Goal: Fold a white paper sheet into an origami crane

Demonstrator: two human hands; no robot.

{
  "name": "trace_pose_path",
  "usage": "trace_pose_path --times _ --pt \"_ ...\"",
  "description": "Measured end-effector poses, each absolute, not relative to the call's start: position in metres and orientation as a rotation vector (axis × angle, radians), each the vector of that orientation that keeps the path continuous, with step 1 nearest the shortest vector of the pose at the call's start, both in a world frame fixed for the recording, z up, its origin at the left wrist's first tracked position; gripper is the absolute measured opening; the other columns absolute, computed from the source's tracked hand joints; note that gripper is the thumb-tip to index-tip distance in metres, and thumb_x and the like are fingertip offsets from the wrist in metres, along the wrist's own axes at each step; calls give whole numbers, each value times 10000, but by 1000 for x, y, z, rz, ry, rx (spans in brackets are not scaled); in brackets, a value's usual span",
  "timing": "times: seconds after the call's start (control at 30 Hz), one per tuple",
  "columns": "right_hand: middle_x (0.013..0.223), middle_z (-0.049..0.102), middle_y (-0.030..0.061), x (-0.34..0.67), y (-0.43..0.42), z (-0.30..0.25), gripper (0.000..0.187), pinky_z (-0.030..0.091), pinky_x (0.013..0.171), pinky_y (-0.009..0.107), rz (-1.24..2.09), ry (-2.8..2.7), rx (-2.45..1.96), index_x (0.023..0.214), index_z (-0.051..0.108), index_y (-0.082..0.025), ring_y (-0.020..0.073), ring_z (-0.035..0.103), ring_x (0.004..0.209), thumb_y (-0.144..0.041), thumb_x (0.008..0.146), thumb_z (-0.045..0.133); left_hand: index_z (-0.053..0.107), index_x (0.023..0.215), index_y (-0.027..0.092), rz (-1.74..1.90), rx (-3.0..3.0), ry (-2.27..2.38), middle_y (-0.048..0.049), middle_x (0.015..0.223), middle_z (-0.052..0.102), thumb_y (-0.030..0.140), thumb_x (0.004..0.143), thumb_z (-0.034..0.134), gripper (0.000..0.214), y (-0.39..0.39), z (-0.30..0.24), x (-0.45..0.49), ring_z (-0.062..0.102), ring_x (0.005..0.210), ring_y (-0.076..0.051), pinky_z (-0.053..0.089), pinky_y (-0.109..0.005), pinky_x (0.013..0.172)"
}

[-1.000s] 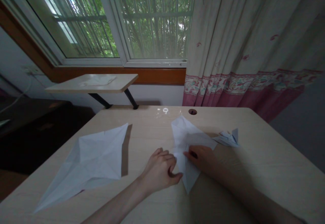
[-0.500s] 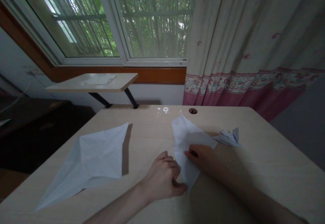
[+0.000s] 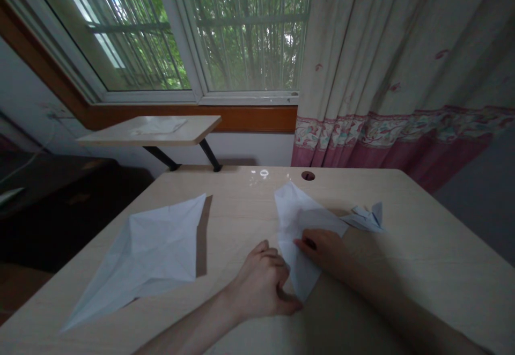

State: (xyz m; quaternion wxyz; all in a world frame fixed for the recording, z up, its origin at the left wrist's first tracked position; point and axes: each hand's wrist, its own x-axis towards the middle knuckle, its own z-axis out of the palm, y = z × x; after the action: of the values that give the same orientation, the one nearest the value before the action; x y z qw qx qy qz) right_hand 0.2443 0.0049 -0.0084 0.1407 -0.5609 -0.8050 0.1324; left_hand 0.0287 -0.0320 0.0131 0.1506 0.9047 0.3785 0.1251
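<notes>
A white sheet of paper (image 3: 300, 214) with fold lines lies right of the middle of the desk, one corner pointing toward me. My left hand (image 3: 263, 282) is at its left edge, fingers curled and the thumb stretched to the near corner. From the right, my right hand (image 3: 324, 248) rests on the sheet with its fingers bent closed against the surface. The fingertips of both hands are partly hidden. Just beyond the sheet's right corner stands a small folded paper figure (image 3: 365, 217).
A larger creased paper (image 3: 163, 245) lies at the left of the wooden desk (image 3: 237, 210), slightly raised along its right side. A raised shelf (image 3: 181, 135) holds another paper (image 3: 161, 125) at the back left. A round cable hole (image 3: 308, 176) is near the back edge, before the curtain (image 3: 362, 130).
The whole view has shifted slightly. My left thumb has moved a little toward me and to the right at the near corner. My right hand stays on the sheet.
</notes>
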Motion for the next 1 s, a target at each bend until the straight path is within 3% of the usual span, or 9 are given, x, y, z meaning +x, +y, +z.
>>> trace_pose_path --times 0.47,0.6,0.77,1.0 --pt "694 693 41 244 4 -2 294 363 576 306 394 -2358 -1605 683 641 -229 201 613 626 -319 953 565 505 555 190 451 2685 1012 39 616 619 581 597 882 545 -30 6 27 598 686 -163 350 -332 752" --pt "693 692 36 245 4 -8 276 378 586 301 375 -2358 -1578 700 649 -231 201 626 632 -312 951 567 522 592 193 524 2752 977 28 641 628 555 718 822 487 -30 5 25 603 699 -166 348 -336 737" --pt "693 703 42 245 4 -10 278 383 588 299 368 -2352 -1573 713 659 -228 200 629 617 -326 954 560 528 620 196 729 2731 1124 11 671 649 339 963 587 376 -30 7 23 600 682 -156 354 -347 740" --pt "720 712 47 244 3 -8 251 405 606 293 374 -2345 -1567 728 671 -230 208 645 656 -304 944 567 589 685 212 750 2739 1437 -19 677 681 306 991 512 329 -24 9 20 623 728 -206 358 -374 753"
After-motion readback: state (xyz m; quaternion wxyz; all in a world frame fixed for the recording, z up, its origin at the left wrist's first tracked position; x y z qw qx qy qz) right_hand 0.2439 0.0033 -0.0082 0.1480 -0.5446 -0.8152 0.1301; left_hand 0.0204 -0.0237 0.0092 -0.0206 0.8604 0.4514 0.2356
